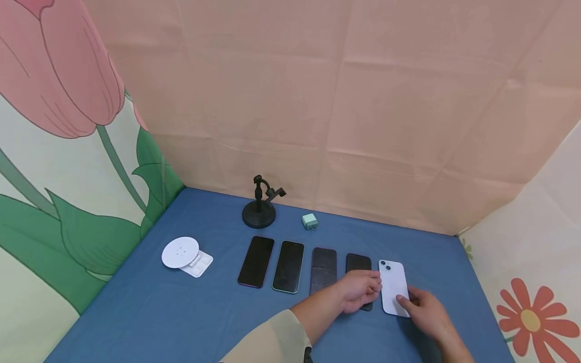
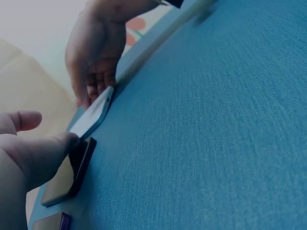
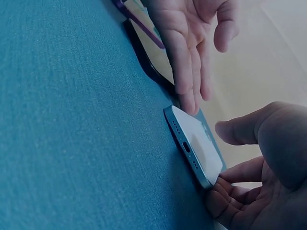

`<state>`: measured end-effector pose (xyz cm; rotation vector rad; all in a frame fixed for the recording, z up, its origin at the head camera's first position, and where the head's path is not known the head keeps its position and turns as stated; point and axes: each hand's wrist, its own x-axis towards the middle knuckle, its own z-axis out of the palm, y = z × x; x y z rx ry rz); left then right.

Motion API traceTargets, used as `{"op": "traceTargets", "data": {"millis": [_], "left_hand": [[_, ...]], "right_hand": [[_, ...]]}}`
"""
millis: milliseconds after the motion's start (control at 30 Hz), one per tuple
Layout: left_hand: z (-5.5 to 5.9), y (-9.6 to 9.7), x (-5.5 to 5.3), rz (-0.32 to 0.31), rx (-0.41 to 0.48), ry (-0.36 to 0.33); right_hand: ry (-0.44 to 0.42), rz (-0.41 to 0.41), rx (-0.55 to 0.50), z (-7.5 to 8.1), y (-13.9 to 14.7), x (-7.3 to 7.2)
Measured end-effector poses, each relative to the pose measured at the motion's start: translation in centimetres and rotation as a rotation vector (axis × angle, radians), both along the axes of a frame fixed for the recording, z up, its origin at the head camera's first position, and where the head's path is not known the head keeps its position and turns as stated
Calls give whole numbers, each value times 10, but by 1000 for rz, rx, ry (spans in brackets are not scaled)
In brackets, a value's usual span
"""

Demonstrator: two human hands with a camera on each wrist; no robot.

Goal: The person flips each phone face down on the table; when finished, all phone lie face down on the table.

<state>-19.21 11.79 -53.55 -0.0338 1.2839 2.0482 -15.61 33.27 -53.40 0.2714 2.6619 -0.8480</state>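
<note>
Blue cloth (image 1: 181,322): white phone (image 1: 391,282) at row's right end, beside black phone (image 1: 357,262). Left hand (image 1: 361,290) extended, right hand (image 1: 425,309) thumb lifted, fingers bent against its edge; flanking probably aids alignment. Left-hand contact unclear.

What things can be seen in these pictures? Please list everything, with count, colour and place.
White phone: 1, white, right end of the phone row
Dark phones: 4, blackish, left of it, two partly hidden
Stand: 1, black, back of the table
Plug: 1, mint green, right of the stand
Disc: 1, white, left side
Flat piece: 1, white, partly under the disc
Table cover: 1, blue, beneath these things
Backdrop: 1, pinkish tan, behind
Tulip panel: 1, pink, green and whitish, left
Flower panel: 1, whitish with reddish flower, right
Sleeve: 1, beige, left arm
Left hand: 1, bare, at the white phone's left edge
Right hand: 1, bare, at its right edge
</note>
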Motion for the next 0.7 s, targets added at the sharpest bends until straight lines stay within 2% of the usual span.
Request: {"op": "traceTargets", "data": {"millis": [333, 700], "left_hand": [[0, -6, -1, -18, -7, 1], [2, -20, -1, -12, -20, 44]], "right_hand": [[-5, 21, -7, 2, 3, 0], [106, 25, 2, 7, -2, 1]]}}
